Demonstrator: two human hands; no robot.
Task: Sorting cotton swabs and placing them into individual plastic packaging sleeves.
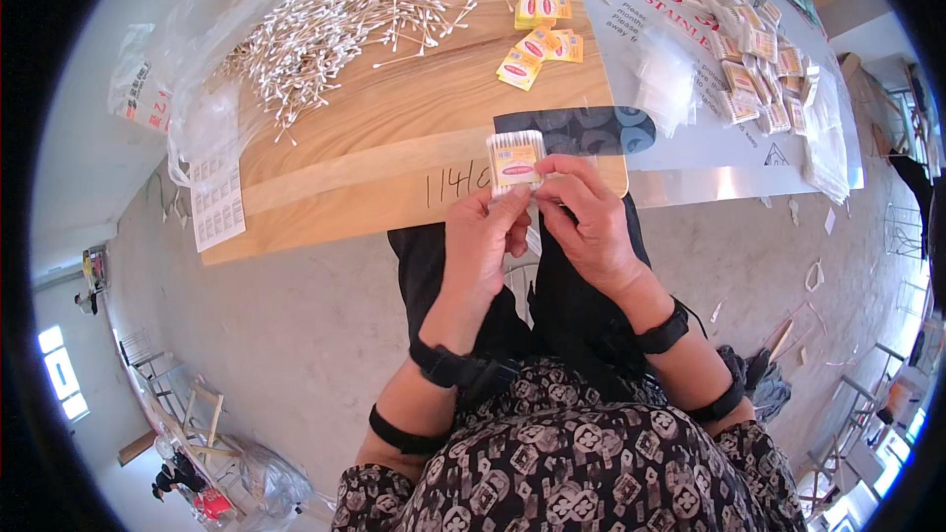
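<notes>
A small clear packet of cotton swabs (514, 153) with a yellow label card inside is held upright over the table's near edge. My left hand (477, 241) grips its lower part, thumb on the front. At the packet's lower right side, my right hand (591, 222) has its thumb and fingers pinched on the plastic edge; the fingertips partly hide what they hold. Beyond the packet lie small stacks of yellow label cards (527, 61). A large heap of loose cotton swabs (315, 39) spreads over the far left of the wooden table (384, 143).
At the right, a pile of filled swab packets (754, 49) rests on a grey printed sheet (631, 49), beside flat clear bags (665, 84). A dark patterned strip (581, 130) lies near the table's right corner. A white printed sheet (217, 202) hangs at the left edge.
</notes>
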